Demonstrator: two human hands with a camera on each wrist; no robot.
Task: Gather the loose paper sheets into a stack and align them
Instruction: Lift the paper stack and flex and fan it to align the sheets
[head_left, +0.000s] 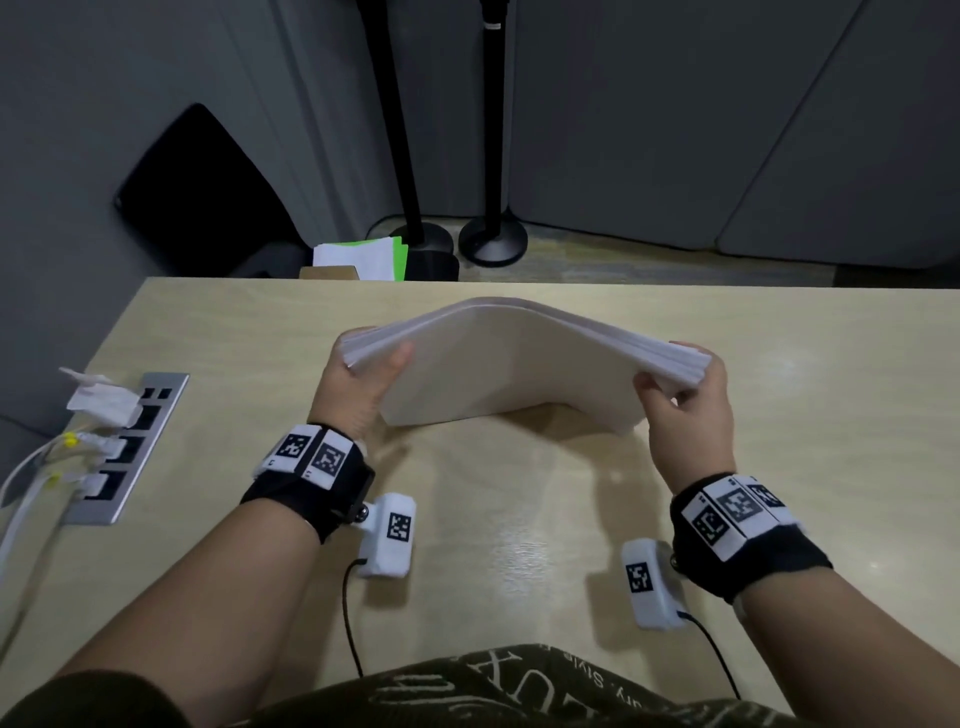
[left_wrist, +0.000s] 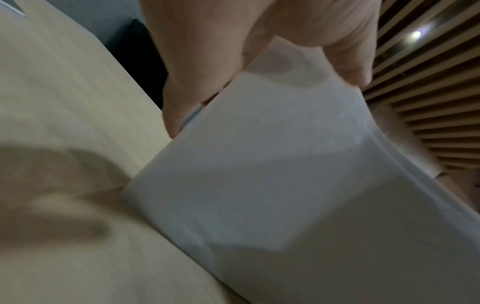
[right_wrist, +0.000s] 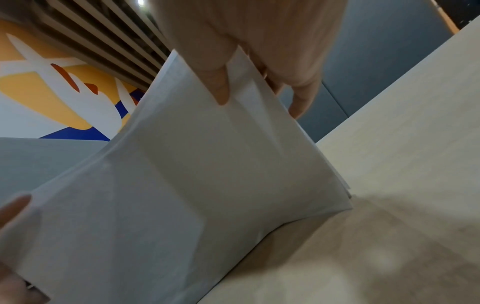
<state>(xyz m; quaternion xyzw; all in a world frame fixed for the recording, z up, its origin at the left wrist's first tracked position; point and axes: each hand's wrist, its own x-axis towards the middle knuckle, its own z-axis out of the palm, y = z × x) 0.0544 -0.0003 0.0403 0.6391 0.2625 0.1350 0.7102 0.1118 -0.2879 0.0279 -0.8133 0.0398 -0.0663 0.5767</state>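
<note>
Brushed-metal socket strip (head_left: 127, 447) lies flush in the pale wood-grain desk (head_left: 519, 519) at far left. Left hand (head_left: 358, 387) grasps one short edge of the white paper stack (head_left: 511, 358), right hand (head_left: 688, 410) the other; the smooth sheets arch upward, lower edge on the desk, bare desktop around them.

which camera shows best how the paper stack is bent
The head view: the paper stack arches upward between the left hand and right hand, each holding one end. Each wrist view shows only the stack's near face beside that hand's grip.
</note>
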